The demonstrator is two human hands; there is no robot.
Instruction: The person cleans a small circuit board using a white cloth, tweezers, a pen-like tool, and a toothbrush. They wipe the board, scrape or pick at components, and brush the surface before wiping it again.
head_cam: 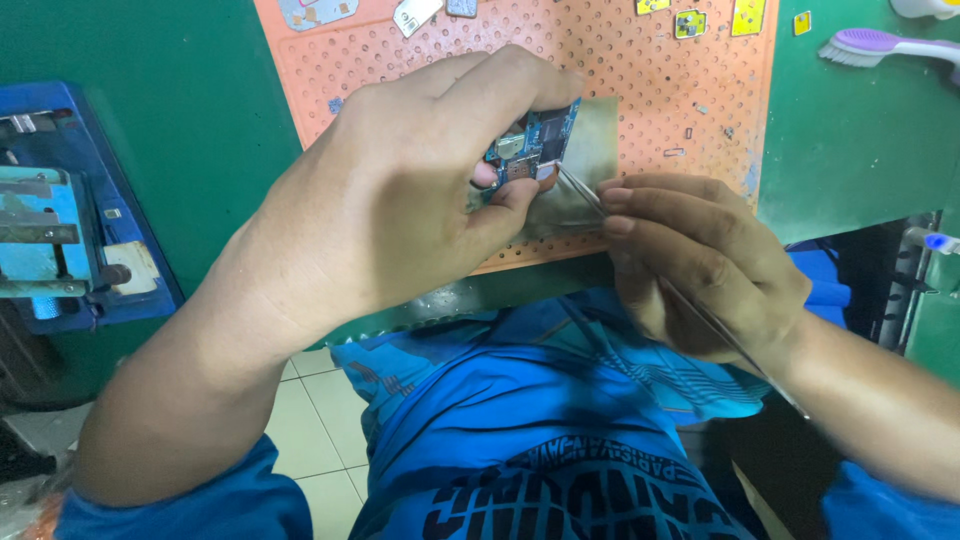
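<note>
Both hands work close together above the near edge of the bench. Left hand [400, 190] is closed on a small blue-green printed circuit board with metal shields [530, 148], pinched between thumb and fingertips and held up off the surface. Right hand [690, 260] is clamped on thin steel tweezers [690, 300] — tips pointing up-left, touching or just beside the board's lower right corner; contact cannot be confirmed. Board sits between the two hands, above an orange perforated silicone work mat [660, 90] and a dull grey metal plate [590, 150] behind it. Judged progress: mid-work, the tweezers are at the board, nothing seen lifted free yet. Small loose parts lie at the far edge of the mat — a purple-handled brush [880, 45] far right, a blue clamping fixture [60, 230] left.
</note>
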